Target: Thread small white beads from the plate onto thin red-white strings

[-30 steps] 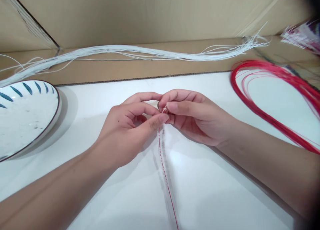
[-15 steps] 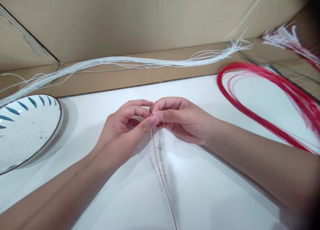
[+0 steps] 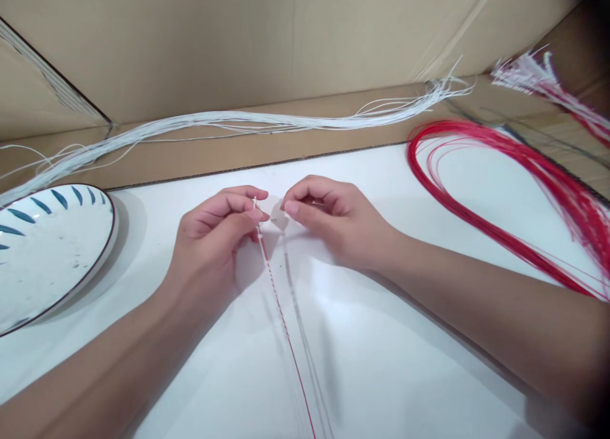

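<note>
My left hand point(image 3: 223, 220) pinches a thin red-and-white cord point(image 3: 271, 272) between thumb and forefinger. A short white end sticks up above the fingertips. Below them the cord looks twisted, red with white, then runs on as a plain red line to the bottom edge. A little to the right, my right hand point(image 3: 328, 216) has its thumb and forefinger closed together, apart from the left hand. What lies between those fingertips, if anything, is too small to make out. Both hands are just above the white board point(image 3: 381, 337).
A white plate with blue-green leaf marks point(image 3: 52, 255) stands at the left. Along the back runs a bundle of white cords point(image 3: 229, 118) on cardboard point(image 3: 305, 143). Looped red cords point(image 3: 443, 194) lie at the right, with a red-and-white bundle point(image 3: 538, 80) behind them.
My hands have come apart. The left has moved left with the cord, and its white upper end now shows. The right has drawn slightly upward, its fingertips still closed.
</note>
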The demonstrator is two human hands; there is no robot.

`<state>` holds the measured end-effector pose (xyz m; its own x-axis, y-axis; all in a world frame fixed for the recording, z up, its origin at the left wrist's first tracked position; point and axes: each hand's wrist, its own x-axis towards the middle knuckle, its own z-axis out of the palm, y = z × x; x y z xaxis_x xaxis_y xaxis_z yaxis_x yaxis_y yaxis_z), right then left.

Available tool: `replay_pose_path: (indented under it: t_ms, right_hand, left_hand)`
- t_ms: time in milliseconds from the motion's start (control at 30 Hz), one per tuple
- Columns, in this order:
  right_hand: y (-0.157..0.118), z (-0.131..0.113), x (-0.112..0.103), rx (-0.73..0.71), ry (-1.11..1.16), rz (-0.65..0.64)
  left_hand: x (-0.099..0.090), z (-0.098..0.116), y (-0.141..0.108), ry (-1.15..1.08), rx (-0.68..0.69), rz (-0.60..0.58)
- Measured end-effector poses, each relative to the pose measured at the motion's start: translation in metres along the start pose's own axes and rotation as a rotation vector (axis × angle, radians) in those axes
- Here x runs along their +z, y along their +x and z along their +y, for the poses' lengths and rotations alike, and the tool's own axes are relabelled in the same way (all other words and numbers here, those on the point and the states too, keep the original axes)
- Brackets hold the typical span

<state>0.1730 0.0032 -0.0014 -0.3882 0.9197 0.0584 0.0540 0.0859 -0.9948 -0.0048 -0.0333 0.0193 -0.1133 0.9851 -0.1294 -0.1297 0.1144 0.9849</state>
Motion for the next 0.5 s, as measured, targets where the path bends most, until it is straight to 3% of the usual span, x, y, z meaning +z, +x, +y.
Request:
replay_pose_path:
  t_ms: [100,233,500]
  right_hand:
    - [-0.0040,0.0027,0.0001,-0.168,-0.391,-0.052]
    - [-0.0089,0.0062,0.0033,-0.321,-0.687,-0.116]
    - [-0.0074,0.0022,0.0042,-0.313,-0.709,-0.114]
  left_hand:
    - [0.0006,-0.0005,0.0038,-0.075,-0.014,0.052]
    - [0.0008,-0.0010,0.0037,-0.044,-0.030,0.035]
    - [-0.0012,-0.0023,0.0023,0.011,-0.009,-0.011]
